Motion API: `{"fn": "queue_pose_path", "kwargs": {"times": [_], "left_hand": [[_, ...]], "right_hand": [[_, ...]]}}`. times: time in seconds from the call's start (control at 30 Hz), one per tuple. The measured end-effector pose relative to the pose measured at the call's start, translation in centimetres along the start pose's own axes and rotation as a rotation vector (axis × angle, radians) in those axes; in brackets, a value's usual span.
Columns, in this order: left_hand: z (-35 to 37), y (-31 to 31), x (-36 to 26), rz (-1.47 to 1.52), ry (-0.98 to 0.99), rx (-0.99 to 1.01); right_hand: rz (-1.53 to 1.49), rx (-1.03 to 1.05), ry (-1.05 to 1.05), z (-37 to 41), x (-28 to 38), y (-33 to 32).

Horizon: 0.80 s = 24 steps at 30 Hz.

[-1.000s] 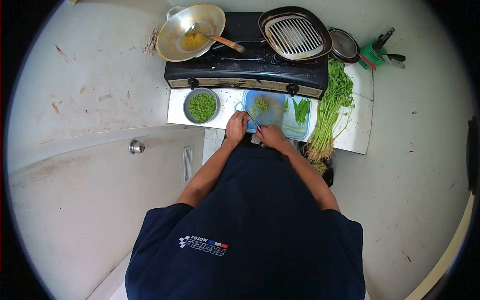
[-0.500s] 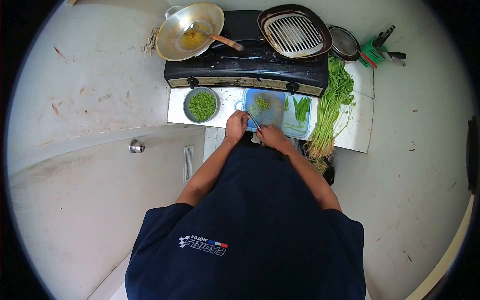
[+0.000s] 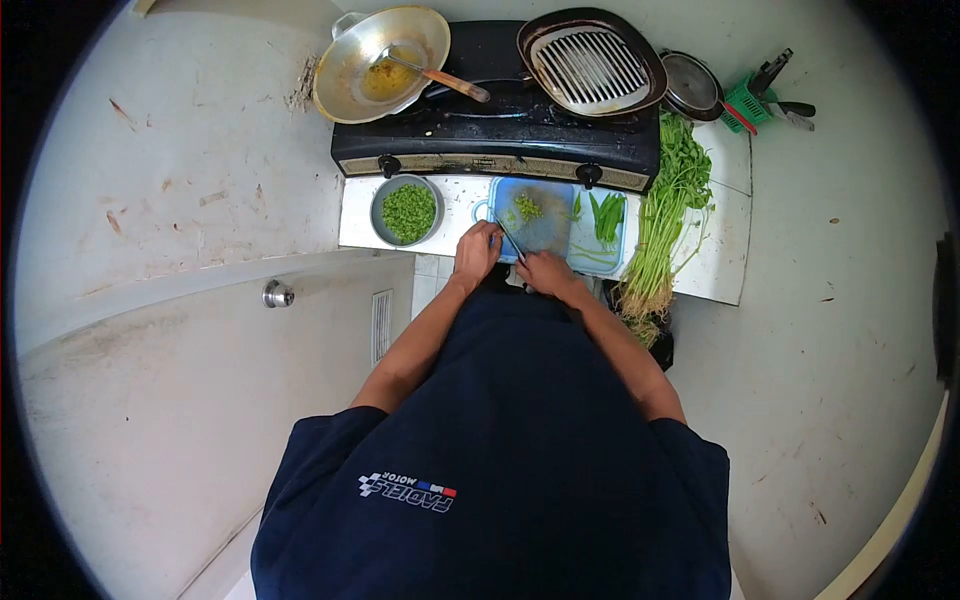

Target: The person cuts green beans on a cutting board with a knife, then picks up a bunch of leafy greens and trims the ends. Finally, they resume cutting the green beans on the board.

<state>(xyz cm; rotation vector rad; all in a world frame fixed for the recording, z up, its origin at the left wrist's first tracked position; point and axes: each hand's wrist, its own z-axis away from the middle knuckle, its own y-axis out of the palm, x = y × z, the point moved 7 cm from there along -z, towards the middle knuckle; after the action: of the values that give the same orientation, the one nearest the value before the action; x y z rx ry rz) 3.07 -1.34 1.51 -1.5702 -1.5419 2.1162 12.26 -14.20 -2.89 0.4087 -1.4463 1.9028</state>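
Note:
My right hand [image 3: 545, 272] is wrapped round the handle of a knife [image 3: 511, 241], whose blade points up and left over the blue cutting board [image 3: 550, 237]. Just left of the blade, my left hand [image 3: 478, 249] has its fingers pressed together at the board's left edge; what they hold is too small to make out. Chopped green pieces [image 3: 528, 207] lie on the board beyond the knife. Longer green pods [image 3: 607, 217] rest at the board's right side. A grey bowl [image 3: 376, 218] full of chopped greens [image 3: 409, 212] stands to the left.
Behind the board is a black stove [image 3: 490, 140] with a wok [image 3: 335, 75] and a grill pan [image 3: 655, 75]. Leafy stalks with roots [image 3: 655, 245] lie at the right, hanging over the counter edge. Farther back are a lidded pot [image 3: 692, 85] and a green basket [image 3: 745, 105] of utensils.
The whole view has shifted very slightly. Both hands and the knife stay in nearly the same place over the board.

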Motion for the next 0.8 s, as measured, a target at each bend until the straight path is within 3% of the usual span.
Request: {"fn": "queue_pose_path", "kwargs": {"times": [0.57, 0.8], "left_hand": [[0.1, 0.3, 0.8, 0.042, -0.056, -0.057], [0.3, 0.1, 0.5, 0.039, -0.100, -0.050]], "right_hand": [[0.091, -0.017, 0.045, 0.4, 0.7, -0.2], [0.092, 0.104, 0.091, 2.2, 1.1, -1.9]]}}
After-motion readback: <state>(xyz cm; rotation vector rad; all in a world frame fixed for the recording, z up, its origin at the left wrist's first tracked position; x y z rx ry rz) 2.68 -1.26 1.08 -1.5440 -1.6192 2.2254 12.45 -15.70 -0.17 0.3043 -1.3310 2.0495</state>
